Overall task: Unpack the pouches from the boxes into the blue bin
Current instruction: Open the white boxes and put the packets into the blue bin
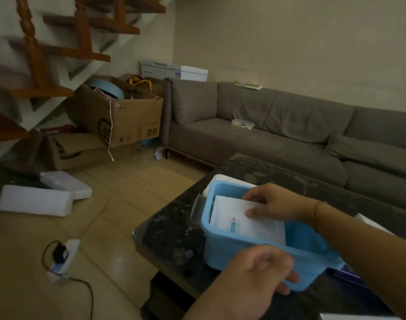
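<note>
A light blue bin (225, 250) stands on the near left corner of a dark speckled table (174, 232). White pouches (257, 225) with a small red and blue label stand upright inside it. My right hand (273, 204) reaches over the bin and pinches the top edge of the front pouch between thumb and fingers. My left hand (262, 271) sits at the bin's near rim with its fingers curled against the wall; it looks blurred. A white box (217, 179) shows just behind the bin, mostly hidden.
A grey sofa (278, 135) runs behind the table. Cardboard boxes (123, 118) sit under wooden stairs at the left. White foam blocks (37, 199) and a power strip (65, 255) with a cable lie on the tiled floor. White and purple items show at the table's right edge.
</note>
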A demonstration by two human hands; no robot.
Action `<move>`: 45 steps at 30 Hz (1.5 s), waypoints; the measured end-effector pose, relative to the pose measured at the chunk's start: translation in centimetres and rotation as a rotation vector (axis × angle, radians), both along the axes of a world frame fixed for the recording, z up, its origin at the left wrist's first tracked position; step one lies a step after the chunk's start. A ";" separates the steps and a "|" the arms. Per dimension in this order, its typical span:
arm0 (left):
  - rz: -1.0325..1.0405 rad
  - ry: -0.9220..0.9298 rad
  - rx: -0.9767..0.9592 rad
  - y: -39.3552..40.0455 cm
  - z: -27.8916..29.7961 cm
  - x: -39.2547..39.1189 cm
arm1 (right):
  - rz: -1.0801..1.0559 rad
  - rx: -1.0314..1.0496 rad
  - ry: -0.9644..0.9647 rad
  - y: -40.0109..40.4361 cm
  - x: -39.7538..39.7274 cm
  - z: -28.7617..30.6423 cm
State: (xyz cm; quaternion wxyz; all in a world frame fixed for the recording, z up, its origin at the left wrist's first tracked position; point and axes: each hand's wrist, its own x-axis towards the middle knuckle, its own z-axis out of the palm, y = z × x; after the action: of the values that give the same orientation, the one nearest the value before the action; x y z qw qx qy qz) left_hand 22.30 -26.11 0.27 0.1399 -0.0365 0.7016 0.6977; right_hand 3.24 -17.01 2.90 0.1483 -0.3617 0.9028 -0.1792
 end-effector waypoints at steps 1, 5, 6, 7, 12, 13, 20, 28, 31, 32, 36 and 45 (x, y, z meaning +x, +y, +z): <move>-0.003 0.005 -0.005 0.0 0.0 -0.1 | 0.000 0.004 0.093 -0.1 0.4 -0.2; -0.007 0.030 -0.020 0.1 -0.4 -0.3 | 0.031 0.055 0.242 0.1 1.3 -0.9; 0.003 0.030 -0.037 0.3 -0.5 -0.3 | 0.036 0.057 0.215 0.1 1.5 -1.0; 0.015 0.024 -0.048 0.5 -0.5 -0.3 | 0.040 0.061 0.187 0.1 1.6 -1.1; 0.067 0.027 -0.162 1.3 -1.1 -0.5 | 0.055 0.182 0.120 -0.6 1.3 -1.1; 0.071 0.034 -0.169 1.4 -1.1 -0.5 | 0.049 0.177 0.113 -0.7 1.2 -1.1; 0.058 0.047 -0.167 1.4 -1.3 -0.5 | -0.008 0.120 0.074 -1.1 0.8 -1.5; 0.082 0.071 -0.191 1.6 -1.8 -0.5 | -0.005 0.235 -0.097 -2.6 0.8 -1.5; 0.088 0.066 -0.192 1.6 -1.7 -0.5 | -0.032 0.284 -0.132 -3.0 0.5 -1.5; 0.082 0.053 -0.181 1.6 -1.6 -0.5 | -0.030 0.287 -0.130 -3.1 0.5 -1.4; 0.070 0.026 -0.143 1.7 -1.5 -0.6 | -0.025 0.261 -0.143 -3.2 0.6 -1.2; -0.001 0.066 -0.140 1.5 -1.9 -0.1 | 0.054 0.235 -0.058 -2.5 1.9 -1.5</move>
State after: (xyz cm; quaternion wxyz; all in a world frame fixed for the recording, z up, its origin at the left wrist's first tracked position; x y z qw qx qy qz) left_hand 22.23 -24.60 -1.62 0.1141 -0.0227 0.7531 0.6476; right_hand 5.10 -19.47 1.37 0.2202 -0.3607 0.9029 -0.0785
